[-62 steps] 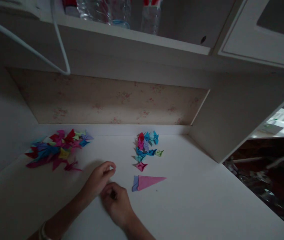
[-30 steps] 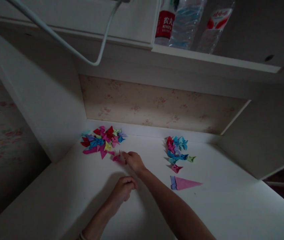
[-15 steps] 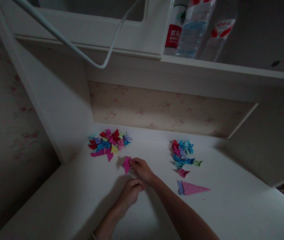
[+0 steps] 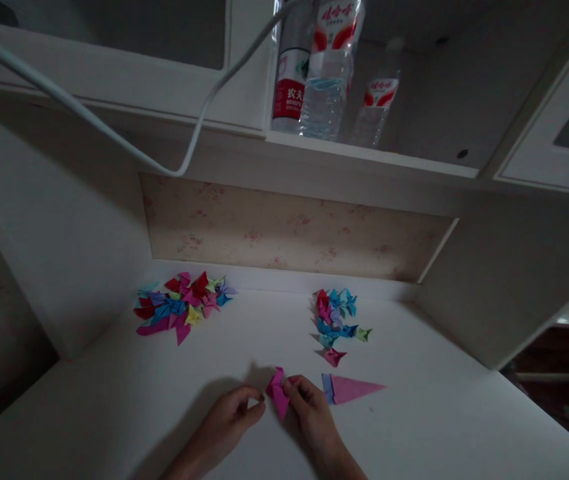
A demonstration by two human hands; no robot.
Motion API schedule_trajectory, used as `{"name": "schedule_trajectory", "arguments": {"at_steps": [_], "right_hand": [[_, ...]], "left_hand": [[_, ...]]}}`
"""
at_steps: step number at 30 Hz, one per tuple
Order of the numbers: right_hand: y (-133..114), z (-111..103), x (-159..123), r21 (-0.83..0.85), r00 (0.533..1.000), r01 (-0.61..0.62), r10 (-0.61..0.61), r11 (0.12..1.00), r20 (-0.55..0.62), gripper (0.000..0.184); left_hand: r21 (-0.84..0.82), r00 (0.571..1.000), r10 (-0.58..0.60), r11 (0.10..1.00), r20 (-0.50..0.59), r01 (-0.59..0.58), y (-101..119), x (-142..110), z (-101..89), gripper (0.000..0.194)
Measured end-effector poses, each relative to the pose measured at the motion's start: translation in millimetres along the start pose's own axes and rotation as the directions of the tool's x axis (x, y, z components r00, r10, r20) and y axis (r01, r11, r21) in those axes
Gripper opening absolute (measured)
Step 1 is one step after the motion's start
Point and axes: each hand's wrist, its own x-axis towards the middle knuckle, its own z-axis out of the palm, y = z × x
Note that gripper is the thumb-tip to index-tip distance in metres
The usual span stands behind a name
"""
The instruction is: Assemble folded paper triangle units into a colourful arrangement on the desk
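Between the thumb and fingers of my right hand (image 4: 309,403) is a magenta folded-paper origami piece (image 4: 278,393), held low over the white desk. My left hand (image 4: 237,410) sits just left of it, thumb and forefinger curved towards each other with a small gap and nothing visible between them. A pink paper cone-like triangle with a lilac folded end (image 4: 357,389) lies right of my right hand. Farther back are a small group of blue, red and green origami pieces (image 4: 337,320) and, to the left, a larger colourful origami pile (image 4: 184,303).
Over the desk (image 4: 414,427) runs a white shelf (image 4: 374,160) holding plastic bottles (image 4: 327,93). A pale cable (image 4: 114,137) hangs in front of the cabinet at upper left. Side panels (image 4: 499,267) close in the desk, with flowered wallpaper (image 4: 284,230) behind.
My right hand has brought the magenta origami piece nearer to me and rightwards. My left hand has drawn to the left of it, its fingers loosened. The head view has shifted right.
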Motion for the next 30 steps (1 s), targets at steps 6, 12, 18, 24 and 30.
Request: {"name": "schedule_trajectory", "arguments": {"at_steps": [6,12,18,24,30], "right_hand": [[-7.6,3.9,-7.0,-0.101,0.991,0.046,-0.032,0.994,0.130,0.036],[-9.7,0.2,-8.4,-0.099,0.970,0.074,-0.048,0.992,0.238,0.037],[-9.5,-0.4,-8.1,-0.149,0.974,0.078,-0.043,0.986,0.221,0.031],[-7.7,-0.8,-8.4,-0.133,0.984,0.050,-0.026,0.990,0.178,0.029],[-14.5,-0.3,-11.5,-0.087,0.973,0.041,-0.020,0.995,0.232,0.031]], "left_hand": [[0.021,0.998,0.004,1.000,0.061,-0.005,2.5,-1.5,0.8,0.041],[-0.105,0.991,-0.033,0.993,0.127,0.046,11.7,-1.6,-3.1,0.041],[-0.100,0.989,0.004,0.995,0.150,0.011,8.5,-1.1,-2.6,0.037],[-0.032,0.997,-0.009,0.999,0.076,0.011,0.2,-3.1,2.7,0.038],[-0.005,0.995,0.000,1.000,0.099,0.001,-0.2,-2.7,5.8,0.035]]}}
